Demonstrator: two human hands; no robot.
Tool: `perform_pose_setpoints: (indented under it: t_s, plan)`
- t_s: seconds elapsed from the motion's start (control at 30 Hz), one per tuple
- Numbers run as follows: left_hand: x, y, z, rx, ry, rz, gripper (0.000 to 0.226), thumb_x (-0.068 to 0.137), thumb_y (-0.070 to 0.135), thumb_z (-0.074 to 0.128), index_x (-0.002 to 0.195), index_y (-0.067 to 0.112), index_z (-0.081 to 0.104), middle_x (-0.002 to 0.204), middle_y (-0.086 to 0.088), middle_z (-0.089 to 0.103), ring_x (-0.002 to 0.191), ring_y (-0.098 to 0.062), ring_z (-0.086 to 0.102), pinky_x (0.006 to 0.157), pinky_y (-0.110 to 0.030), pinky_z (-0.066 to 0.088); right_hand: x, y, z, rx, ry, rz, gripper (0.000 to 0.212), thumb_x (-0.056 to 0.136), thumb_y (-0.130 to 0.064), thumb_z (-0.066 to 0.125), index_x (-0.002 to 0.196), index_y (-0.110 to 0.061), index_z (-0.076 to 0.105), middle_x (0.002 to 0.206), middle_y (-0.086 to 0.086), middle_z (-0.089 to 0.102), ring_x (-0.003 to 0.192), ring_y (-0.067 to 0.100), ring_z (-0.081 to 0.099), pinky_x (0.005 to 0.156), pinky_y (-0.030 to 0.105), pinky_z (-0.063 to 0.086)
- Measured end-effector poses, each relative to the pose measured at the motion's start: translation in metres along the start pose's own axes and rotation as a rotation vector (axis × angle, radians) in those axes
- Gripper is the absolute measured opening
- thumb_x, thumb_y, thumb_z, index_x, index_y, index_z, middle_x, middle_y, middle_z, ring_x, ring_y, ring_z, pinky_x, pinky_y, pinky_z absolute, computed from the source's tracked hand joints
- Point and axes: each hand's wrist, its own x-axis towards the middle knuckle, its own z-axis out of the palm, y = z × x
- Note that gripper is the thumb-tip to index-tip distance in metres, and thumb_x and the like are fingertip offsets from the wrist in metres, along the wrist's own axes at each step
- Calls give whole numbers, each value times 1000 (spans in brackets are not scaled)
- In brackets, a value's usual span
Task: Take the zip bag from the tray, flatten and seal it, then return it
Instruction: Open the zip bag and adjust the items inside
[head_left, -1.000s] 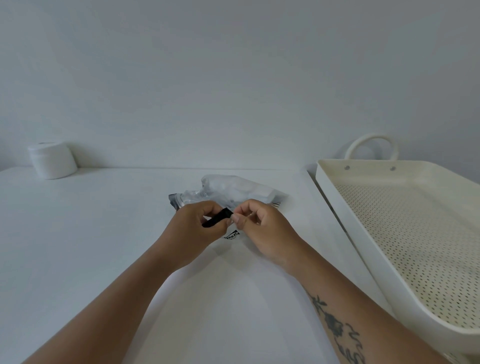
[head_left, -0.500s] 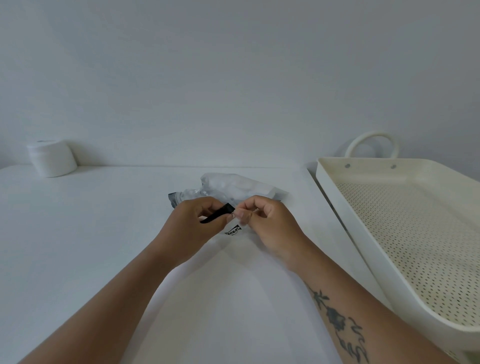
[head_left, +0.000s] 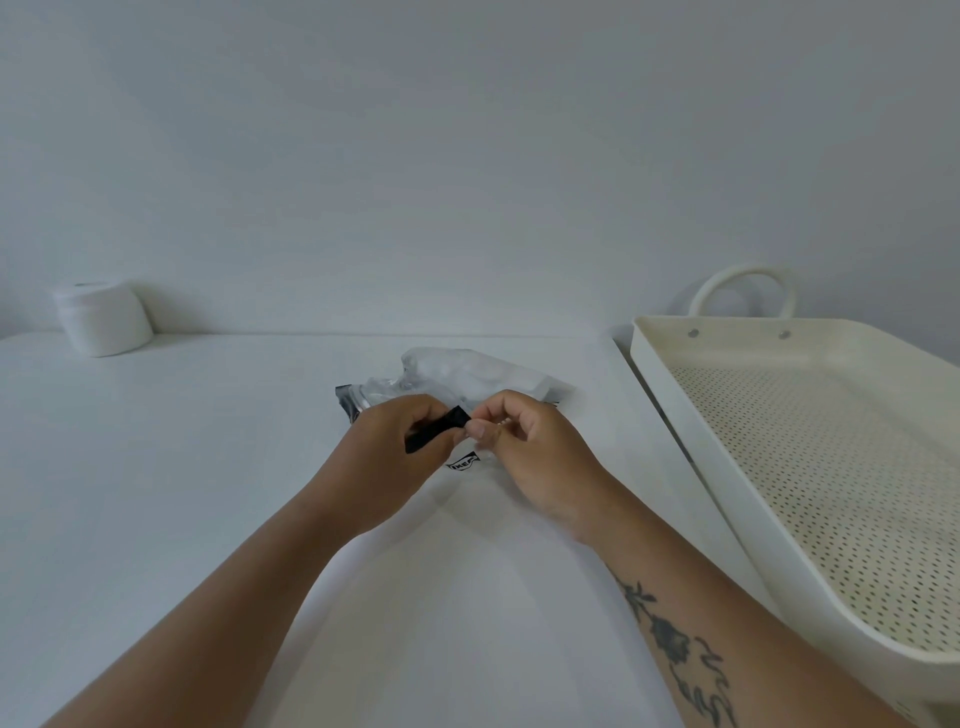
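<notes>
A clear, crumpled zip bag (head_left: 470, 376) with a black zip strip lies on the white table in the middle of the view. My left hand (head_left: 387, 462) pinches the black strip near its end. My right hand (head_left: 535, 460) pinches the bag's edge right beside it, fingertips almost touching the left hand's. A small black logo on the bag shows just below the fingers. The far part of the bag bulges behind my hands. The cream perforated tray (head_left: 675, 410) stands at the right with nothing in it.
A white round jar (head_left: 101, 318) stands at the far left against the wall. The tray's looped handle (head_left: 743, 288) rises at its far end. The tray's near corner overhangs toward me at the right.
Both hands stay at the same spot on the bag's zip strip; the fingers have shifted only slightly along it.
</notes>
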Motion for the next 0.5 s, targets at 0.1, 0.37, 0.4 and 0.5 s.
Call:
perform_pose_setpoints:
  t_s: [0.1,0.37,0.4,0.5]
  plan:
    - [2,1,0,-10,17,-2,3,83,30,70,81,29,68,81,20,69,76,-1,62,68,-7,41,2,0,-1,-31,44,-7,14,91,-26,62,78,-29,64,74,4,57,62,10,44,52,16,36]
    - [1,0,-3,59,34,91,7,82,19,70,86,24,68,80,14,68,79,-1,60,67,-10,43,2,-4,-6,-53,82,-73,13,92,-25,61,79,-24,63,65,-17,57,57,-1,44,55,7,37]
    - [1,1,-4,70,42,95,7,82,19,69,86,24,67,79,14,68,80,-2,60,67,-12,44,1,-5,-7,-56,75,-81,11,91,-27,63,80,-27,63,65,-21,58,59,-4,47,57,5,38]
    - [1,2,-5,92,74,126,7,82,21,68,86,27,66,78,16,66,80,-2,58,67,-11,43,-1,-8,-5,-8,29,-85,3,87,-32,68,87,-34,66,75,-26,63,69,-6,54,64,9,45]
